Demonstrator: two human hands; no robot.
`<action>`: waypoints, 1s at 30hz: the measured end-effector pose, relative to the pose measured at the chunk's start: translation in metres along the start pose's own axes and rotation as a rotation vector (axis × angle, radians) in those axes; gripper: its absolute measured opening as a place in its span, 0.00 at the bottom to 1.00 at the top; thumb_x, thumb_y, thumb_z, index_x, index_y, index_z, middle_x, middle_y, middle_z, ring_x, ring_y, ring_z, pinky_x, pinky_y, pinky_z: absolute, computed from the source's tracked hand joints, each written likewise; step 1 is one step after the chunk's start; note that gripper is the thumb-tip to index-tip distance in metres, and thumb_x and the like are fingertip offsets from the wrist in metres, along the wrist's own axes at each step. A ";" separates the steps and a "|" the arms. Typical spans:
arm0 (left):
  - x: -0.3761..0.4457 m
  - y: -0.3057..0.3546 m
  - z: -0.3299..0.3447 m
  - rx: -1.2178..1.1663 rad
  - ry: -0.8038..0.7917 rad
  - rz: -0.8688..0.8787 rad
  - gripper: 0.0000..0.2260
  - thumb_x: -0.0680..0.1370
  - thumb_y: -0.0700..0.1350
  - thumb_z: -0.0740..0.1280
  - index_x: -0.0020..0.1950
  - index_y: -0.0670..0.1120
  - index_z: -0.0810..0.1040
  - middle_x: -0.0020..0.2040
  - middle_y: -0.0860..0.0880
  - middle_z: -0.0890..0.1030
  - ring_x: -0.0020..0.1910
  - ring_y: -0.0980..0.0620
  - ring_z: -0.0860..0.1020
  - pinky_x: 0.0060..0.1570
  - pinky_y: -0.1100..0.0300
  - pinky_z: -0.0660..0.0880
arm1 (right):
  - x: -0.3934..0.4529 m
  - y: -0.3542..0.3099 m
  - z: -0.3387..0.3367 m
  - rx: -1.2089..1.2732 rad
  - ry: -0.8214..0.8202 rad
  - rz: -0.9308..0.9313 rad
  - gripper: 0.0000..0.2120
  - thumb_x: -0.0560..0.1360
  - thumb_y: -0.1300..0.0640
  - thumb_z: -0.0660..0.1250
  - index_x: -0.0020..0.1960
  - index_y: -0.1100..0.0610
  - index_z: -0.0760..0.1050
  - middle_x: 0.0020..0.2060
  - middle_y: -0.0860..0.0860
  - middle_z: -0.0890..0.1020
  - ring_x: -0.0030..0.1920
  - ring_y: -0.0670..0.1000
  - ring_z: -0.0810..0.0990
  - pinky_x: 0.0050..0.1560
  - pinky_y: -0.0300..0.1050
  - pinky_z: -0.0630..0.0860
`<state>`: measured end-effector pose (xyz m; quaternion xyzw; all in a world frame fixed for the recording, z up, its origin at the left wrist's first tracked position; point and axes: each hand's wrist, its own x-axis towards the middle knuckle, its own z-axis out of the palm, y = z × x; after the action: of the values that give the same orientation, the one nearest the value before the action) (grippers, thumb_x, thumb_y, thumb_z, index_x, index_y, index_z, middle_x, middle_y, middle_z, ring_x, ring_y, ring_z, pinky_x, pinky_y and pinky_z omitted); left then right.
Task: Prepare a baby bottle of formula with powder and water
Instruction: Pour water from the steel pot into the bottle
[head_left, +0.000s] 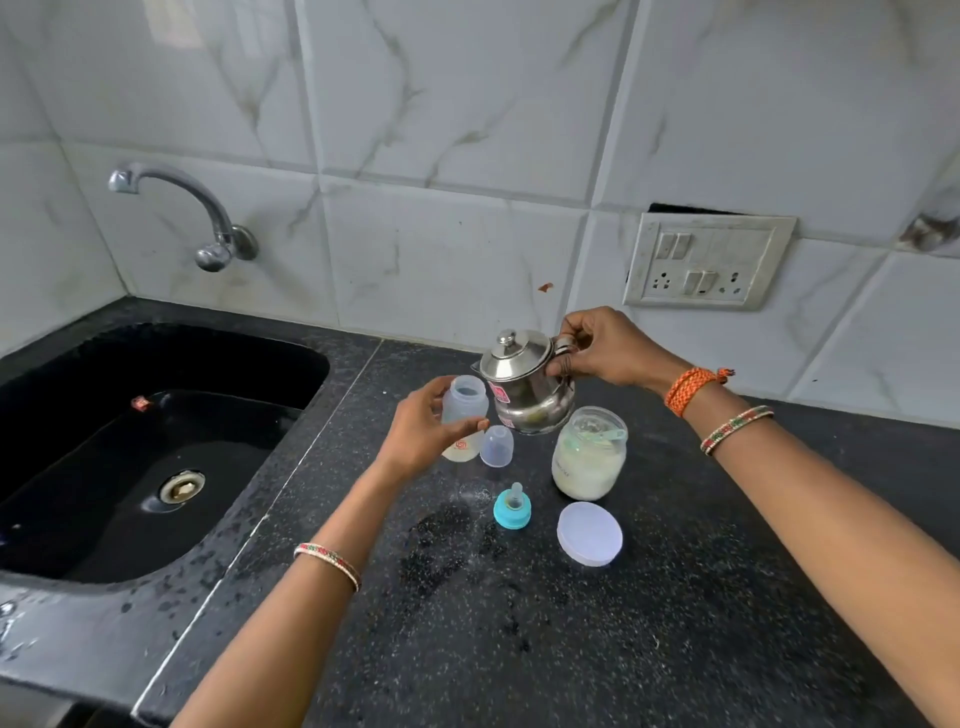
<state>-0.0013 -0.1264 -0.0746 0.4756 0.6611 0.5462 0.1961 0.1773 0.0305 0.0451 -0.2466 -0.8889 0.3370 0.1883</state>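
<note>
My left hand (422, 430) grips an open translucent baby bottle (464, 410) standing on the black counter, with pale powder at its bottom. My right hand (602, 345) holds a lidded steel pot (524, 384) by its handle, lifted and tilted with its spout toward the bottle's mouth. An open glass jar of formula powder (588, 457) with a green scoop inside stands to the right. The teal nipple ring (512, 506) and the clear bottle cap (497, 446) rest on the counter in front of the bottle.
The jar's round white lid (589, 533) lies flat near the nipple ring. A black sink (130, 467) with a wall tap (197, 213) is at the left. A switch and socket plate (709, 262) is on the tiled wall. The counter (571, 649) shows wet patches.
</note>
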 end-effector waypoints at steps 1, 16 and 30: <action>0.002 0.002 -0.002 0.004 0.003 0.004 0.24 0.67 0.48 0.77 0.61 0.51 0.75 0.52 0.56 0.80 0.49 0.63 0.77 0.43 0.75 0.72 | 0.002 -0.005 -0.002 -0.024 -0.020 -0.009 0.15 0.63 0.63 0.78 0.32 0.54 0.71 0.28 0.46 0.77 0.30 0.40 0.75 0.35 0.36 0.75; 0.005 0.009 -0.008 0.019 0.015 0.038 0.39 0.63 0.53 0.79 0.68 0.57 0.63 0.54 0.57 0.75 0.49 0.64 0.73 0.44 0.71 0.67 | 0.027 -0.068 -0.029 -0.366 -0.300 -0.055 0.14 0.67 0.62 0.76 0.34 0.55 0.70 0.31 0.52 0.79 0.36 0.49 0.81 0.37 0.43 0.81; 0.004 0.002 -0.012 0.027 0.016 0.019 0.43 0.61 0.56 0.79 0.70 0.59 0.60 0.58 0.54 0.77 0.51 0.63 0.75 0.46 0.71 0.68 | 0.045 -0.086 -0.026 -0.533 -0.394 -0.055 0.13 0.67 0.60 0.76 0.35 0.56 0.70 0.35 0.52 0.79 0.36 0.48 0.80 0.33 0.44 0.81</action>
<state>-0.0113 -0.1298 -0.0678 0.4800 0.6654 0.5428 0.1792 0.1267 0.0131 0.1308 -0.1933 -0.9714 0.1284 -0.0494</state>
